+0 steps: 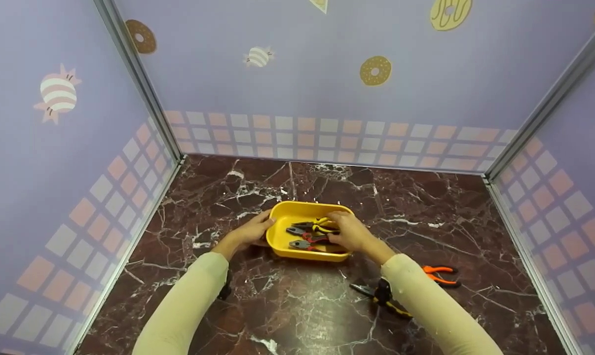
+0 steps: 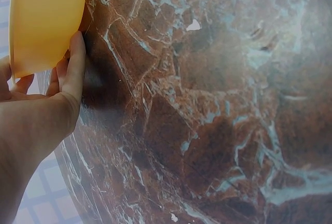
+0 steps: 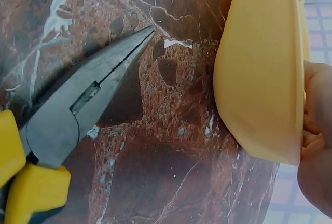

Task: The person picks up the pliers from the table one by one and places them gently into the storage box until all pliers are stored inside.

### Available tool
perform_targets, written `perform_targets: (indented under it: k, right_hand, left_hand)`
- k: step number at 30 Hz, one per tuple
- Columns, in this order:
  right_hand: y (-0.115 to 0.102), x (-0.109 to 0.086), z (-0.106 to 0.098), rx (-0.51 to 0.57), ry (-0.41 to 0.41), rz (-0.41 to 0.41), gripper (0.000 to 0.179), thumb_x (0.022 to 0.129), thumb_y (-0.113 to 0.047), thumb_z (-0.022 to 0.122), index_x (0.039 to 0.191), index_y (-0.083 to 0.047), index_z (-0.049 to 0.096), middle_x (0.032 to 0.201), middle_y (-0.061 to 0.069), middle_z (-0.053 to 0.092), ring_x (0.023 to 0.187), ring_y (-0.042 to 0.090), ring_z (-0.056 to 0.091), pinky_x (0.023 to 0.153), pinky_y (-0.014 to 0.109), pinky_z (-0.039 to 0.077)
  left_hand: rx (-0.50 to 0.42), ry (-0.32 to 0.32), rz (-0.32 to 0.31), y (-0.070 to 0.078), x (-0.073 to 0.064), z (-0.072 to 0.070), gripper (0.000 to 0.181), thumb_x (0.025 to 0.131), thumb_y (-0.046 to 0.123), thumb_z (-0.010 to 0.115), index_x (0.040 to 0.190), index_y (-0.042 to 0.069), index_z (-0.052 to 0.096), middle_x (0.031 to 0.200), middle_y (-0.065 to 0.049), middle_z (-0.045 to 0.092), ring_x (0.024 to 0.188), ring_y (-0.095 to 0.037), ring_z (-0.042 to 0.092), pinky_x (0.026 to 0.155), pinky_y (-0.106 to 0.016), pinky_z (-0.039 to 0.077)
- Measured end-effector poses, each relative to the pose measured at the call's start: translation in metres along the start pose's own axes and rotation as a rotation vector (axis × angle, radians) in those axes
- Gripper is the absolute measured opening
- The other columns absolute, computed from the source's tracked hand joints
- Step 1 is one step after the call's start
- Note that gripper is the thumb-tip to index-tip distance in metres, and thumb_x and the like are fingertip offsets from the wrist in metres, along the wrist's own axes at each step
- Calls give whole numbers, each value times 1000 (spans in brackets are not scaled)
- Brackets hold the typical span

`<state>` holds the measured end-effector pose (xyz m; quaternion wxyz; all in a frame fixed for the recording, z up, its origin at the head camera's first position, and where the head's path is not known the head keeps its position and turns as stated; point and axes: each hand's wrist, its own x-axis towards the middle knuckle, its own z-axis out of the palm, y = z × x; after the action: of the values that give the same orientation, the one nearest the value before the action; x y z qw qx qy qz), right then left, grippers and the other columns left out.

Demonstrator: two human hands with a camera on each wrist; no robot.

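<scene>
**Two hands are working at a yellow tray (image 1: 279, 232) of pliers**

The left hand (image 1: 250, 231) is holding the tray's left side, its grip curling firmly round the wall. The right hand (image 1: 349, 231) is reaching over the right edge with bent fingers – whether this grip is having hold of any handle, I cannot tell. Inside the tray, between the hands, one yellow-handled pliers (image 1: 319, 228) and two red-handled pliers (image 1: 301, 244) are lying, their noses pointing left. Outside, on the marbled worktop (image 1: 287, 305), long-nose pliers (image 3: 78, 99) are lying by the right sleeve (image 1: 426, 296); orange-handled pliers (image 1: 438, 269) are lying farther right – the sleeve is partly covering them.
</scene>
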<state>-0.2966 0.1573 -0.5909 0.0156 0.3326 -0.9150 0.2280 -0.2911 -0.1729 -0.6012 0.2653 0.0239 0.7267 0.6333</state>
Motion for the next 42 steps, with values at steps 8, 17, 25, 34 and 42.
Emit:
perform_targets:
  k: [8,17,25,34,42]
  right_hand:
    - [-9,1,-1,-41,-63,97,70,86,-28,80,141,10,60,139,26,63,133,41,57,114,51,46]
    - [-8,-2,3,-48,-24,90,76,85,-38,81,142,8,60,139,23,62,131,39,57,113,50,47]
    - [-5,-4,5,-18,3,52,72,87,-35,83,142,6,61,138,22,61,131,39,57,112,52,48]
    - [-6,-6,2,40,12,22,63,88,-32,84,137,4,65,133,20,65,127,37,60,110,52,49]
    - [-5,-9,-5,30,7,1,65,89,-37,82,137,4,66,134,21,66,126,39,61,110,53,49]
  left_hand:
    - [7,-3,-26,0,-1,0,57,118,27,38,171,18,19,153,-23,51,120,-35,68,99,-56,58]
    - [-2,6,-27,0,1,0,57,118,27,39,171,18,21,154,-24,50,119,-35,68,98,-55,59]
    - [-15,7,-23,-3,3,-1,56,118,28,40,170,19,23,154,-22,51,118,-34,68,97,-55,59]
    - [-29,0,-22,-2,2,0,56,118,27,40,170,17,22,153,-23,51,118,-34,68,97,-55,59]
    - [-18,6,-27,-1,2,0,57,117,27,40,170,16,22,155,-23,49,124,-35,65,98,-56,58]
